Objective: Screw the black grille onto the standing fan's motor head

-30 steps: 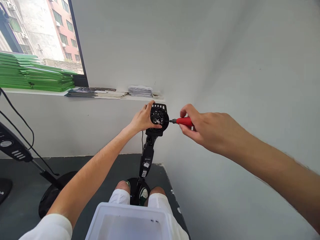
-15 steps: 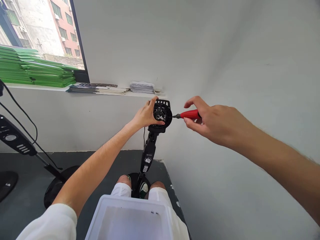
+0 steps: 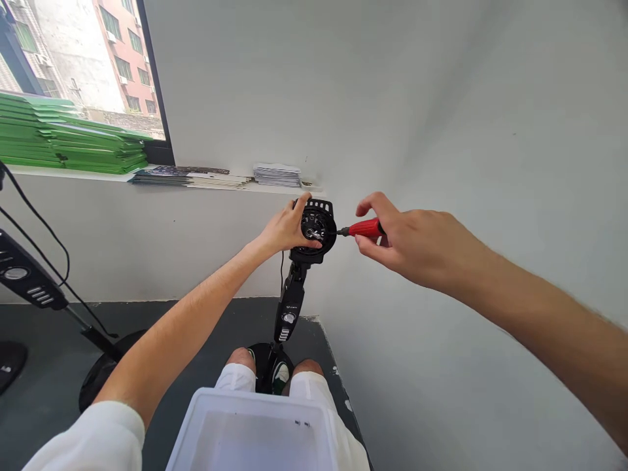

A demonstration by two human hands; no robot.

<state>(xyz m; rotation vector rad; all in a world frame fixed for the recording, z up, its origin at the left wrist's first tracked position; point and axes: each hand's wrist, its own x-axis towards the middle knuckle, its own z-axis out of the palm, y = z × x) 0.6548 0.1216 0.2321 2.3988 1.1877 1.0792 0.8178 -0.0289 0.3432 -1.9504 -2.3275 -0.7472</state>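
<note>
The round black motor head [image 3: 326,222] of a standing fan faces me at the top of a black post with a control panel [image 3: 288,318]. Wrapped around its left edge is my left hand [image 3: 288,227], fingers on top and thumb across the front. My right hand [image 3: 402,239] grips a red-handled screwdriver [image 3: 366,228], held level and pointing left. The screwdriver's thin shaft reaches the head's right side; where exactly the tip sits is too small to tell.
A white plastic tray [image 3: 265,407] with two small screws [image 3: 302,424] rests on my lap. Another fan stand [image 3: 29,275] leans at left. Green folders [image 3: 98,140] and paper stacks [image 3: 277,174] line the windowsill. A grey wall [image 3: 490,131] rises close on the right.
My right hand and the screwdriver have shifted slightly left, toward the motor head. My left hand keeps its hold. The whole view has moved a little.
</note>
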